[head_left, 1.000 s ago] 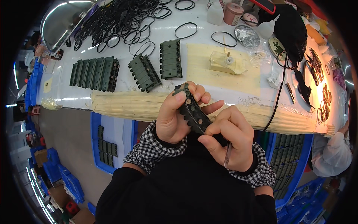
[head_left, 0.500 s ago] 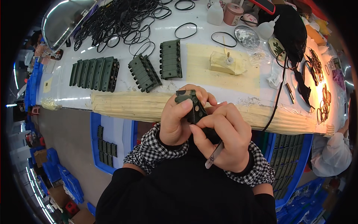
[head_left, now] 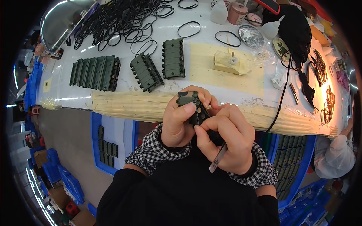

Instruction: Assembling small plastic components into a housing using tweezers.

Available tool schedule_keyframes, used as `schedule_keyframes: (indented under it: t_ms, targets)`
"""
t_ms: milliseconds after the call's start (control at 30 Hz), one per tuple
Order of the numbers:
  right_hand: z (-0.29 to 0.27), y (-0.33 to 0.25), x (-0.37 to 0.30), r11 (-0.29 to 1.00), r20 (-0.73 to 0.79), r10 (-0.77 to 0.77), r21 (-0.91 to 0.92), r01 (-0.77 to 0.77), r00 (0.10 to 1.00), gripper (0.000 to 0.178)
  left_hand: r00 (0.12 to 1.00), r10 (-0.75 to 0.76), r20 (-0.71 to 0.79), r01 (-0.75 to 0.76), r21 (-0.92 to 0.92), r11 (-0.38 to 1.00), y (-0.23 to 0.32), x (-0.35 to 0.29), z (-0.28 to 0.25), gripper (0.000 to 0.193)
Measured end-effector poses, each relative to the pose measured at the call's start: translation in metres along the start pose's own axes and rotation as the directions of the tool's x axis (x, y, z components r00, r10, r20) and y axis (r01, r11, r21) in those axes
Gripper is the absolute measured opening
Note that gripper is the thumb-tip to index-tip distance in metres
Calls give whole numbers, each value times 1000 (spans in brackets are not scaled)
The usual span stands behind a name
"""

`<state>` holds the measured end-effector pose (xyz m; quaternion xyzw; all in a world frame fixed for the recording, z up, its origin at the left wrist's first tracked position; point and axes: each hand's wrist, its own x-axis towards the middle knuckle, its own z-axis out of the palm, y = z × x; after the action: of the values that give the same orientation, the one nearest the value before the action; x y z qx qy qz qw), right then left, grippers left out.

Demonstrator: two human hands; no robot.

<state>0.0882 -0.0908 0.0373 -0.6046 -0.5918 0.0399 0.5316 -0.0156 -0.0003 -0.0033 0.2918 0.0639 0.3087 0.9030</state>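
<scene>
The white worktable [head_left: 113, 96] spans the upper half of the view, its near edge wrapped in layered cream masking tape [head_left: 132, 105] that looks ridged and papery. On it, well apart from the hands, lie a row of dark green plastic track pieces [head_left: 95, 68], two more ribbed green pieces [head_left: 146, 71] and [head_left: 173, 58], a heap of thin black rubber rings [head_left: 113, 17], and a cream block [head_left: 228, 63] on a taped patch. Below the table edge, blue bins [head_left: 113, 147] hold more green parts. Just in front of the taped edge, the left hand [head_left: 181, 120] is clamped on a small dark green toothed part [head_left: 192, 107], thumb pressed on its near face and fingers curled behind its top. The right hand [head_left: 228, 139] meets it from the right, its fingertips pinched together at the part's lower end, just touching it, while a slim metal tool [head_left: 218, 158] lies gripped in the palm and slants down toward the body. Checked cuffs and black sleeves sit close beneath; open room lies over the floor to the left.
</scene>
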Motion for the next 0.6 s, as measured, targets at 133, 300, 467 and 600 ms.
schedule_keyframes:
  t_ms: [133,300,467,600]
  targets:
    - [1,3,-1,999,-1,-32,6,32,1000,17,999,-41,-25,39,-79,996,2,0,0,25]
    - [-19,4,-1,990,300,34,122,-74,953,23,994,-111,3,110,-172,979,11,7,0,22]
    - [-29,12,-2,978,290,38,186,-96,956,22,988,-139,-69,125,-183,975,13,5,2,22]
    - [-28,14,-8,973,254,36,212,-92,966,22,991,-122,-60,106,-225,968,11,7,0,23]
